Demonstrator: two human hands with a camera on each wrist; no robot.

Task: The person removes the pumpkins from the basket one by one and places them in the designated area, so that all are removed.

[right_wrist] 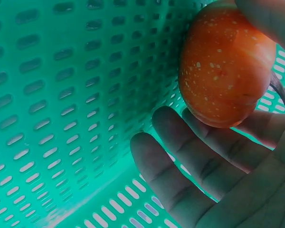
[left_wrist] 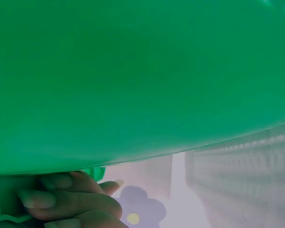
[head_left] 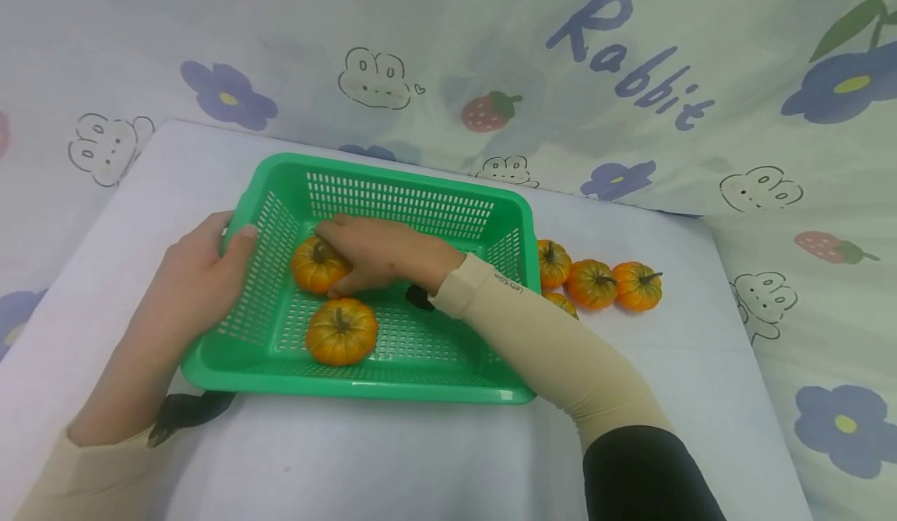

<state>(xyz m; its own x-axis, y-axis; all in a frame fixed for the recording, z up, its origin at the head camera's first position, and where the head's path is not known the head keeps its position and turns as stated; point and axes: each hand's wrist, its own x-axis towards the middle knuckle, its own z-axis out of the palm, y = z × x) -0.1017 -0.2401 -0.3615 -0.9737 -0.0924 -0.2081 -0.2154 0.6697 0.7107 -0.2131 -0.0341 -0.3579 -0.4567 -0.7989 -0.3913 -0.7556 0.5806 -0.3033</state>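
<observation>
A green plastic basket [head_left: 413, 392] with slotted walls stands on the white table. My left hand [head_left: 203, 272] grips its left rim, thumb over the edge; in the left wrist view the curled fingers [left_wrist: 71, 204] show under the rim. Inside the basket, my right hand [head_left: 378, 252] holds a small orange pumpkin [head_left: 317, 265] near the left wall. The right wrist view has this pumpkin [right_wrist: 228, 66] between thumb and fingers, with the other fingers spread below it. Closer to the front wall, a second small pumpkin [head_left: 342, 332] sits on the basket floor.
Right of the basket, several small pumpkins [head_left: 592, 284] lie on the table [head_left: 701, 396], one partly hidden by my right forearm. Behind the table hangs a patterned cloth [head_left: 434, 38] with rabbits and flowers.
</observation>
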